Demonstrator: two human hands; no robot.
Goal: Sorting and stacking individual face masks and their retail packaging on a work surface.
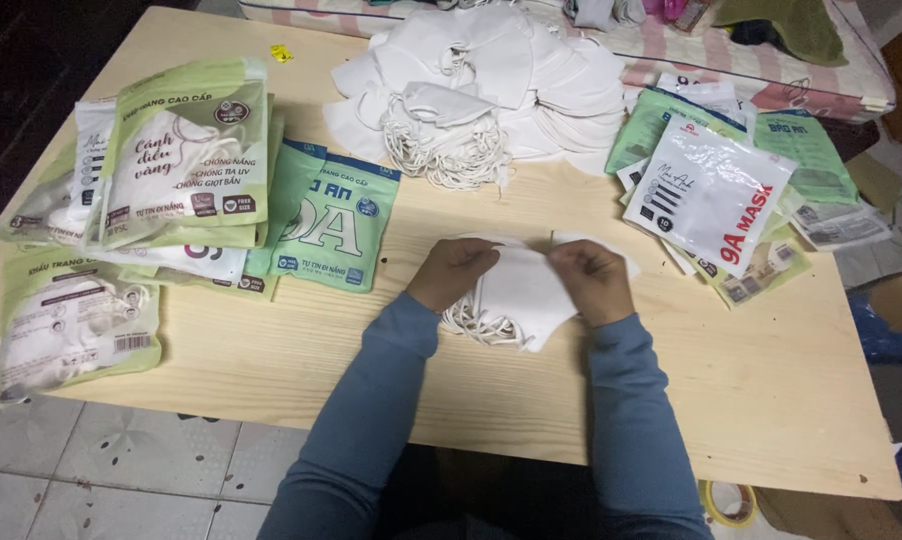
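Observation:
My left hand (451,272) and my right hand (594,280) both grip a small stack of white face masks (519,292) just above the wooden table (771,380). The masks' white ear loops (476,325) hang out at the lower left of the stack. A large heap of loose white masks (481,85) lies at the far middle of the table. Both sleeves are blue.
Filled green-and-white mask packets (186,150) are piled at the left, with another packet (71,325) near the left front edge. Empty packets (711,190) lie stacked at the right. A striped mattress (771,70) sits beyond the table. A tape roll (728,500) lies on the floor.

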